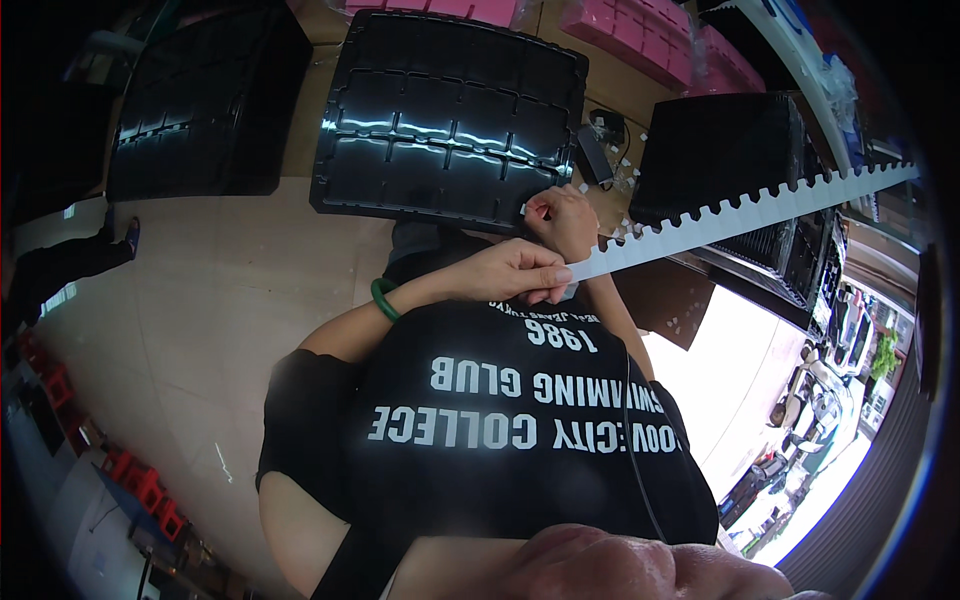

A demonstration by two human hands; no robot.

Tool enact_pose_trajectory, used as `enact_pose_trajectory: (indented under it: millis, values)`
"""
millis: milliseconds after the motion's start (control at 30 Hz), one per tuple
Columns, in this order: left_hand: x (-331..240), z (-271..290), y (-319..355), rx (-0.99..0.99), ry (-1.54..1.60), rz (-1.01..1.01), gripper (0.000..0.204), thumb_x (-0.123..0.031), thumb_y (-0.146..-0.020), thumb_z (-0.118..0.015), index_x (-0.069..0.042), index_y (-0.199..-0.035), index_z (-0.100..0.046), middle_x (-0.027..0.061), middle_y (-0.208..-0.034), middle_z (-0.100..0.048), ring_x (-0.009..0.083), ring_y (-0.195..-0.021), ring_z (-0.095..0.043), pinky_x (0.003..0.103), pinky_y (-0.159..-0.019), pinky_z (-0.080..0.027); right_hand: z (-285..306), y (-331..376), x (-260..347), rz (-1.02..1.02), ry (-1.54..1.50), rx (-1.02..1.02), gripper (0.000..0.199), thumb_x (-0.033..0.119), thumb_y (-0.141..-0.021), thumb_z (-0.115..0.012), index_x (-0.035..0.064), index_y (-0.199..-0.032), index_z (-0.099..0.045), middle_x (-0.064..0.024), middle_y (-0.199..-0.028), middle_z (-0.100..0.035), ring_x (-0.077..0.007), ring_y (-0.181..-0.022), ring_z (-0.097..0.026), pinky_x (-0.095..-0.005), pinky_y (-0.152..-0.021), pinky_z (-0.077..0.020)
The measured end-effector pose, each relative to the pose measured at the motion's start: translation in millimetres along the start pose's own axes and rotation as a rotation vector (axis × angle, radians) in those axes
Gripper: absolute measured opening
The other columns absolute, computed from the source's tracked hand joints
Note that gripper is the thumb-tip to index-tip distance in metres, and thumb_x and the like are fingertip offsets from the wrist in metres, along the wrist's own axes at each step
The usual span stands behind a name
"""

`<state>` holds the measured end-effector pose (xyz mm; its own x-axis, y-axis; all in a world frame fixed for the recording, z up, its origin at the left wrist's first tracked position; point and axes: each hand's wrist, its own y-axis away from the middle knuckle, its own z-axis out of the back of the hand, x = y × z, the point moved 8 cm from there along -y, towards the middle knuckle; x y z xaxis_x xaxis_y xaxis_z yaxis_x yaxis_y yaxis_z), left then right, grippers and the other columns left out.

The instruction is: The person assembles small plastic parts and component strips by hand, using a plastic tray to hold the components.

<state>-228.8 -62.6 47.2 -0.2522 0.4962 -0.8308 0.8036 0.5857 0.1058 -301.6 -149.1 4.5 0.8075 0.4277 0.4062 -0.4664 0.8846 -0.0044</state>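
My left hand, with a green bangle at the wrist, pinches the near end of a long white strip. One edge of the strip is cut in a row of notches, and it stretches away to the far right. Just beyond, my right hand is closed, with a tiny white piece at its fingertips. It is at the near right corner of a black plastic tray, moulded in rows of compartments. Whether the piece touches the tray, I cannot tell.
More black trays stand at the left and in a stack at the right. Pink packages lie at the back. A small black box and white scraps lie beside the tray. Another person's leg shows far left.
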Motion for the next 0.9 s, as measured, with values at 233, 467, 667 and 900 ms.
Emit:
enact_pose_trajectory:
  millis: [233, 467, 667, 900]
  values:
    - [13.6, 22.9, 22.9, -0.115, 0.016, -0.093, 0.038, -0.035, -0.1, -0.049, -0.006, -0.083, -0.066, -0.0059, -0.066, -0.05, 0.0027, -0.061, -0.044, 0.018, -0.058, -0.037, 27.3, 65.7, -53.5, -0.418, -0.719, 0.036, 0.016, 0.016, -0.083, -0.067, 0.0013, -0.089, -0.07, -0.0018, -0.072, -0.063, -0.0082, -0.068, -0.057, -0.0245, -0.061, -0.0447]
    - [24.5, 14.9, 20.1, -0.074, 0.034, -0.135, 0.035, -0.034, -0.1, -0.05, -0.006, -0.085, -0.067, -0.004, -0.069, -0.053, 0.0039, -0.063, -0.046, 0.021, -0.06, -0.037, 41.8, 64.2, -56.5, -0.306, -0.538, -0.029, 0.017, 0.014, -0.081, -0.067, 0.0011, -0.092, -0.068, -0.0037, -0.077, -0.065, -0.0127, -0.072, -0.059, -0.0271, -0.064, -0.0461]
    - [15.0, 6.5, 19.1, -0.053, -0.019, -0.154, 0.035, -0.033, -0.1, -0.05, -0.006, -0.085, -0.066, -0.0048, -0.068, -0.05, 0.0039, -0.062, -0.043, 0.02, -0.059, -0.036, -1.1, -3.1, -6.3, -0.016, -0.174, 0.058, 0.013, 0.016, -0.077, -0.068, 0.0054, -0.084, -0.069, -0.0073, -0.077, -0.064, -0.0221, -0.077, -0.06, -0.0334, -0.068, -0.0482]
    - [14.6, 6.9, 28.2, -0.096, 0.007, -0.135, 0.036, -0.031, -0.1, -0.051, -0.004, -0.083, -0.066, -0.0044, -0.067, -0.051, 0.0034, -0.063, -0.045, 0.02, -0.06, -0.037, 0.6, -5.8, -2.4, 0.017, -0.094, 0.019, 0.013, 0.018, -0.076, -0.069, 0.006, -0.08, -0.068, -0.0073, -0.079, -0.065, -0.0248, -0.077, -0.06, -0.0357, -0.068, -0.0491]
